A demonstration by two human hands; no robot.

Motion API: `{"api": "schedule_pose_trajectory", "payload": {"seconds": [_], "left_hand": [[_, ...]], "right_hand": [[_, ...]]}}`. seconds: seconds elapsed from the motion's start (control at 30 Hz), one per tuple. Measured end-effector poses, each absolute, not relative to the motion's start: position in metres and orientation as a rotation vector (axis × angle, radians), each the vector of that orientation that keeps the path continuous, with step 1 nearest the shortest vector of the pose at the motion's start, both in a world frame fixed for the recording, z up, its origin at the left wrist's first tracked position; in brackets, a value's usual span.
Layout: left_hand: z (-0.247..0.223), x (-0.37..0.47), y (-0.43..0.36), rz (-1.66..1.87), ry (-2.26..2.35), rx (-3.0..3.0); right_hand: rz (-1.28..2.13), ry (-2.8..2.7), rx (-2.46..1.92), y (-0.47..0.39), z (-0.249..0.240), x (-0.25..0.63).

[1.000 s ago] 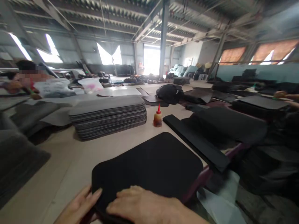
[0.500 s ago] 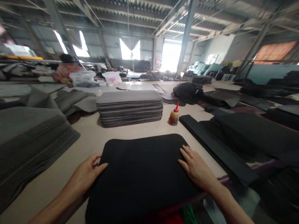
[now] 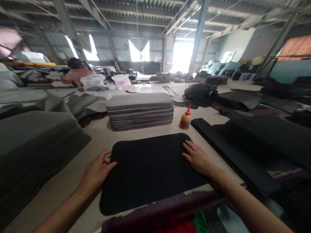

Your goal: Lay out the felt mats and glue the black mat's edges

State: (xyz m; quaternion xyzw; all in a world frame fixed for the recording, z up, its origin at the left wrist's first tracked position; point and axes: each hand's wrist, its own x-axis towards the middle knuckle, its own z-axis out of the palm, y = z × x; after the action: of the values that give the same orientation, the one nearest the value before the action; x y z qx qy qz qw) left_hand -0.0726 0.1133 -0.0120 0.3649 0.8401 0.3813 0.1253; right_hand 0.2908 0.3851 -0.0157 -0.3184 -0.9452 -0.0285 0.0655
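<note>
Handling of a flat black sheet with rounded corners [image 3: 145, 171] seems to be the step in hand. It lies on the pale beige worktop [image 3: 65, 178], close to the front edge. The left hand [image 3: 98, 168] sets its thumb over the left side of the sheet, fingers curled there; whether they reach underneath, making a pinching grip, I cannot tell. The right hand [image 3: 199, 160] has a released grip, fingers laid flat near the far right corner. Any shift from this stance calls for even pressure from both sides, I judge.

Beyond the sheet, a tall stack of grey rounded-corner sheets [image 3: 139, 111] bars the way forward. A squat amber-brown bottle with a red nozzle [image 3: 185, 121] stands upright just right of it, so a push that way could knock it. A long black strip [image 3: 218, 140] borders the right side, while a broad dark-grey pile [image 3: 36, 139] limits room at left.
</note>
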Motion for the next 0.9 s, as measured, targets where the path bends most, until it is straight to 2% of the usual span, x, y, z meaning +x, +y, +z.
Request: {"api": "schedule_pose_trajectory", "payload": {"seconds": [0.3,0.43,0.63,0.77,0.9], "left_hand": [[0.002,-0.074,0.12,0.807,2.655,1.196],[0.012,-0.045,0.117,0.66,2.801,1.581],[0.018,0.056,0.125,0.682,2.335,2.139],[0.012,0.096,0.141,0.529,2.143,2.124],[0.007,0.101,0.149,0.441,2.128,2.043]], "right_hand": [[-0.015,-2.824,-0.951,0.391,-0.015,0.279],[0.037,-2.806,-0.921,0.395,-0.015,0.277],[0.18,-2.746,-0.885,0.395,-0.018,0.28],[0.354,-2.648,-0.835,0.413,-0.017,0.281],[0.52,-2.333,-0.988,0.466,-0.01,0.27]]}}
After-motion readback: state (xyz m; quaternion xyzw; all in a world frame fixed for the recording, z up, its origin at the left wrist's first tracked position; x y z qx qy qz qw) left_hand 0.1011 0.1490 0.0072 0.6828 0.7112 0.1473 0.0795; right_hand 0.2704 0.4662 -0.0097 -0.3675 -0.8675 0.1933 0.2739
